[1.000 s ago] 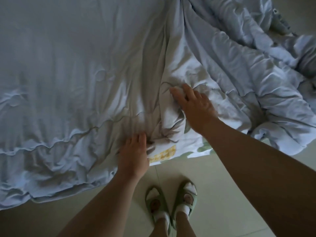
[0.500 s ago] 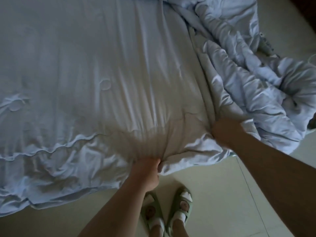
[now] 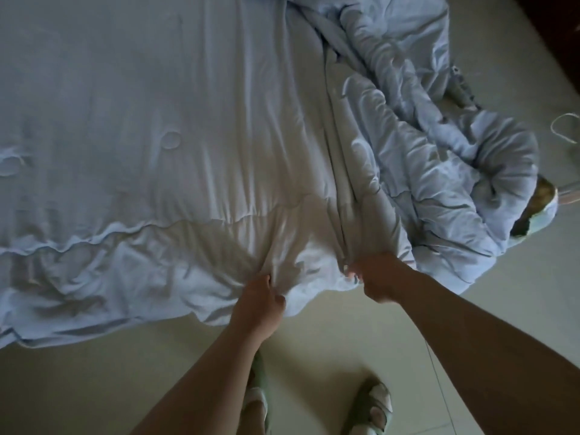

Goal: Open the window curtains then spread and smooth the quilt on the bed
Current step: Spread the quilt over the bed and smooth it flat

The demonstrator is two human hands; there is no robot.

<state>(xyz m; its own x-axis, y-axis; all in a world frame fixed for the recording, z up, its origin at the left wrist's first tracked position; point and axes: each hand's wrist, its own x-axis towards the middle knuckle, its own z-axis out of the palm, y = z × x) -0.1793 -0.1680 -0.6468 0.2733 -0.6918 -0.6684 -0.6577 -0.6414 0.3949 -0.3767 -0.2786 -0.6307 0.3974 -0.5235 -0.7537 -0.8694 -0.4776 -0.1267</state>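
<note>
Head view: the quilt (image 3: 175, 146) is laid over the bed and hangs over its near edge, above the tiled floor (image 3: 314, 346). The left portion is spread nearly flat; the right portion is left bunched in a rumpled heap (image 3: 439, 171) — spreading is judged partly done, smoothing outstanding. The curtains are not in view. The left hand (image 3: 259, 304) is clenched on a pinch of the near hem; the right hand (image 3: 378, 277) is clamped on a gathered fold beside it. The fabric is pale blue, soft, padded — stitched in wavy seams and small circles.
</note>
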